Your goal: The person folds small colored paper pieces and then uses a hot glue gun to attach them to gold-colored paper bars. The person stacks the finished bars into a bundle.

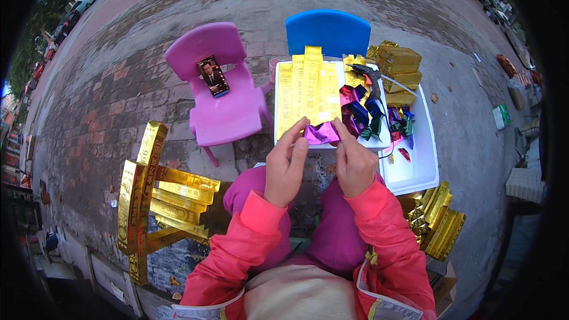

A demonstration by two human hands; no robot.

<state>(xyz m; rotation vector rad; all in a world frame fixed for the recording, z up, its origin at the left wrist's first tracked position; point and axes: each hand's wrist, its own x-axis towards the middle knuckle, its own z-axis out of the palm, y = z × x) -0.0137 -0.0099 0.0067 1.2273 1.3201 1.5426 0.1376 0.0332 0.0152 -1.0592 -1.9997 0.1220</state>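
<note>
A crumpled piece of shiny purple foil [321, 134] is held up at the near edge of a white foam box [378, 143]. My left hand [286, 166] pinches its left end, and my right hand [356, 163] grips the right end. Just beyond the fingers, several gold foil strips with embossed writing [313, 91] lie overlapping on the box. To their right is a heap of crumpled foil pieces [358, 113] in pink, blue and green. A black hot glue gun [373, 79] with a glue stick in it rests above that heap.
A pink plastic chair [229, 115] bears a phone [212, 76]. A blue chair [328, 32] stands behind the box. Gold blocks [400, 60] are stacked beyond an open foam box [424, 160] with foil scraps. Gold paper bars stand left [140, 204] and right [444, 229].
</note>
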